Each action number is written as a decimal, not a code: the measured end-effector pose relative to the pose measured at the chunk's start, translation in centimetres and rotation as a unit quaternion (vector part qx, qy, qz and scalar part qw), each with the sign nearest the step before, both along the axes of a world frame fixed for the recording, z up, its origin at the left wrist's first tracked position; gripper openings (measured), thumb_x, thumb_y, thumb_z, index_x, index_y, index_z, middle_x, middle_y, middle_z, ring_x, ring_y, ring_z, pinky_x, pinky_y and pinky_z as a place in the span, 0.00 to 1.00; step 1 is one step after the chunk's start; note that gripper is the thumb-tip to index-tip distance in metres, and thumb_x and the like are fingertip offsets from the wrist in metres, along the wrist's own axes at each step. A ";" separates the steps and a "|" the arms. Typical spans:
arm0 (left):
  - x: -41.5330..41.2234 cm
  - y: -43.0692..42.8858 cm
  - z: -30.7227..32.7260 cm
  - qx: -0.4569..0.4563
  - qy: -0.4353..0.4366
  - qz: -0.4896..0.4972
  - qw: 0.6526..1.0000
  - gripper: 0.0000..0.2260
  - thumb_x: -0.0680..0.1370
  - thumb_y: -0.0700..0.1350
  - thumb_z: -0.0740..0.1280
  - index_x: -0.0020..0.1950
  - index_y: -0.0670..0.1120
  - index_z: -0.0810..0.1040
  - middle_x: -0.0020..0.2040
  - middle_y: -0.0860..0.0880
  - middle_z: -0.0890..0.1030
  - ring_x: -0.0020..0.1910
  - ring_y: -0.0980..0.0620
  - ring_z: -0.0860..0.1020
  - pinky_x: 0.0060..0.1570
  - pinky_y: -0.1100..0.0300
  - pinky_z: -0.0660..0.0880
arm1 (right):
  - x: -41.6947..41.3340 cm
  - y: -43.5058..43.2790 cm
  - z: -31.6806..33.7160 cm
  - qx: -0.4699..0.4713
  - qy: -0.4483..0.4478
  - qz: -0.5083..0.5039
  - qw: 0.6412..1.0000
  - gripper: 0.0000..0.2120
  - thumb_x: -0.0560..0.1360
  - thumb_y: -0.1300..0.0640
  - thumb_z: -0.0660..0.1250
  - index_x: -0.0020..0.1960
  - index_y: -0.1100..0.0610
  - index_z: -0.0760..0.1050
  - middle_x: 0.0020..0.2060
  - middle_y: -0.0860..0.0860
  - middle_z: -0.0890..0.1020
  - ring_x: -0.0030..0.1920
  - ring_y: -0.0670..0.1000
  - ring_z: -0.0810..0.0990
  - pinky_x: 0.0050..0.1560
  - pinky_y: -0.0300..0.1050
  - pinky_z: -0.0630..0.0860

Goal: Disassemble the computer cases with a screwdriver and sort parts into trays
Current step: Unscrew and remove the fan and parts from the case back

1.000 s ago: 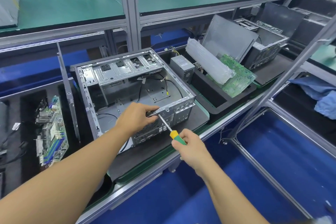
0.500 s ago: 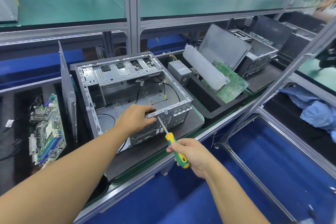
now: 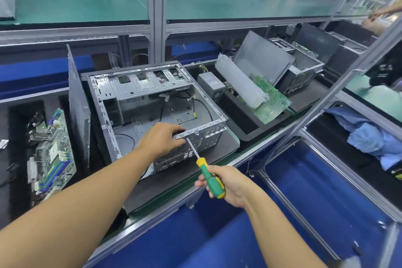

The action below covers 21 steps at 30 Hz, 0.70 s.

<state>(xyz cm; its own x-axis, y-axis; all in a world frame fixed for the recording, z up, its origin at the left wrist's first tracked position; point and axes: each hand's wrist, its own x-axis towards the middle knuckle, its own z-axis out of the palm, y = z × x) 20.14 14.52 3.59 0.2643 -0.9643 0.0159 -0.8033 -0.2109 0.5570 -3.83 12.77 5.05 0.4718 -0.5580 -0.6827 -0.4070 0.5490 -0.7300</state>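
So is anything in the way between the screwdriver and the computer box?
Nothing visible is. The screwdriver tip seems to reach the back panel of the computer case, right beside the left hand gripping its top edge. The right hand holds the handle.

We are seeing the computer case open from above, black cables crossing its floor. An upright side panel is walling its left; a slanted frame post is barring the bench's right end.

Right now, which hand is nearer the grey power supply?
Left. The left hand grips the computer case by its rim, short of the power supply; the right hand holds the screwdriver farther back.
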 end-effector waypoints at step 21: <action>-0.1 -0.1 -0.3 -0.028 0.015 -0.007 0.999 0.19 0.76 0.51 0.73 0.65 0.50 0.80 0.61 0.53 0.83 0.60 0.55 0.80 0.62 0.60 0.74 | -0.5 1.0 0.2 -0.044 0.000 -0.009 0.999 0.08 0.82 0.54 0.65 0.50 0.59 0.76 0.49 0.54 0.83 0.33 0.49 0.80 0.31 0.42 0.76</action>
<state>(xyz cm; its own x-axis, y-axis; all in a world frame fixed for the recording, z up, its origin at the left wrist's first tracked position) 20.07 14.37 3.26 0.2523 -0.9657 0.0616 -0.7882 -0.1682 0.5920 -4.32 13.79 5.27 0.4603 -0.6241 -0.6313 -0.3980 0.4906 -0.7752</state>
